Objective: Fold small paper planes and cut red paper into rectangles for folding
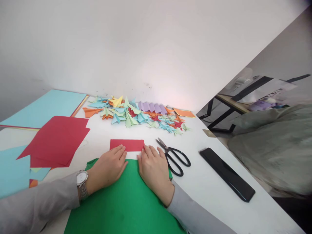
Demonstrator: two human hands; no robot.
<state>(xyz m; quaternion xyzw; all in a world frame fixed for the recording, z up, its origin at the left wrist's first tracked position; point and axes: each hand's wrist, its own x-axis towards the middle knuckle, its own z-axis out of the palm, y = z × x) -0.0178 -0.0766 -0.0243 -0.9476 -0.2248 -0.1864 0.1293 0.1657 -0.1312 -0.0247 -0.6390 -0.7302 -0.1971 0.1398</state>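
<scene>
A red paper rectangle (127, 145) lies flat on the white table, its long side across in front of me. My left hand (110, 165) rests its fingertips on the paper's near left part, fingers stretched out and the thumb apart. At the near right corner, the fingers of my right hand (153, 167) lie flat on the paper's edge. Both palms are over a green surface (126, 198) at the table's near edge. Just right of my right hand is a pair of black-handled scissors (172, 154), its blades pointing away and slightly parted.
Folded paper pieces (129, 113) in many colours are heaped along the wall. Red sheets (58, 139) and light blue sheets (46, 107) lie at the left. A long black glossy object (226, 174) lies at the right. Beyond the table stands a black-framed shelf (221, 120) with bags.
</scene>
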